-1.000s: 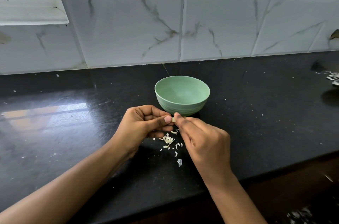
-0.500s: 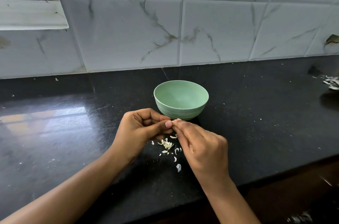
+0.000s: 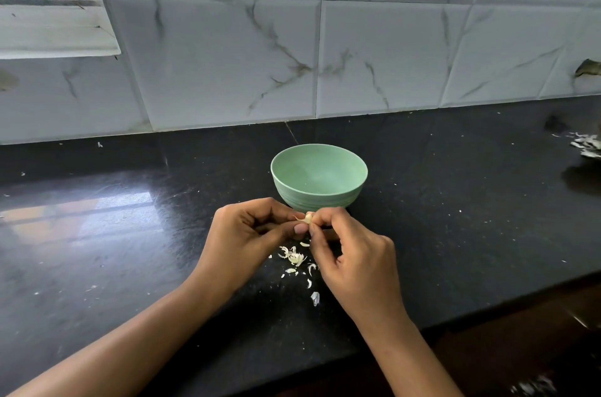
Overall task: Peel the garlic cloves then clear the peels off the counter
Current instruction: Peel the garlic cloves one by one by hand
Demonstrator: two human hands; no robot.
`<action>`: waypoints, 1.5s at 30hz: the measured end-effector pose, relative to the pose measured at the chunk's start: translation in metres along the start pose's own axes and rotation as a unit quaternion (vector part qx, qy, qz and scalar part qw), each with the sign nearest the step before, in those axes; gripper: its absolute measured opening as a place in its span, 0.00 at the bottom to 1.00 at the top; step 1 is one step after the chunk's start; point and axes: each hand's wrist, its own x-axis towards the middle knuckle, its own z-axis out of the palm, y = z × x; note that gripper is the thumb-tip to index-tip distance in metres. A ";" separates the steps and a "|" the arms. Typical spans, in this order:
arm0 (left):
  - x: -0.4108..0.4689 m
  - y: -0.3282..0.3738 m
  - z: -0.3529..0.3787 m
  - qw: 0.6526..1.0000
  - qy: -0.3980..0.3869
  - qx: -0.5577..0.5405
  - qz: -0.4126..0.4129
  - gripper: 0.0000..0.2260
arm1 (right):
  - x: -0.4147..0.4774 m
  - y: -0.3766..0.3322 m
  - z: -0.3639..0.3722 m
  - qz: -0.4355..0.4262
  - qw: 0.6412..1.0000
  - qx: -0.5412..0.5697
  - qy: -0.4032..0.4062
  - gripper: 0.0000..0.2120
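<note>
A small pale garlic clove (image 3: 308,218) with a curl of loose skin is pinched between both hands, just in front of the green bowl (image 3: 353,193). My left hand (image 3: 250,239) holds it from the left with thumb and curled fingers. My right hand (image 3: 354,263) pinches it from the right with its fingertips. Beneath the hands, several white peel scraps (image 3: 296,258) lie scattered on the black counter (image 3: 455,218). The bowl's visible inside looks bare.
Another heap of peels (image 3: 587,143) lies at the counter's far right edge. White marbled wall tiles (image 3: 374,55) rise behind the bowl, with a window sill (image 3: 55,39) at upper left. The counter's front edge runs at lower right, with more scraps (image 3: 533,385) on the floor below.
Both hands stayed together at the clove in front of the bowl. A strip of skin now sticks out from the clove between the fingertips.
</note>
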 end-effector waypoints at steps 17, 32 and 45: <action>0.007 0.002 -0.003 0.983 0.003 -0.120 -0.136 0.09 | -0.002 0.017 0.004 0.115 0.991 0.067 -0.030 0.04; 0.006 0.000 -0.003 0.981 -0.008 -0.129 -0.142 0.10 | -0.001 0.016 0.002 0.149 0.979 0.128 -0.051 0.02; 0.006 0.000 -0.002 0.981 -0.012 -0.129 -0.143 0.09 | 0.001 0.012 0.000 0.178 0.970 0.161 -0.048 0.08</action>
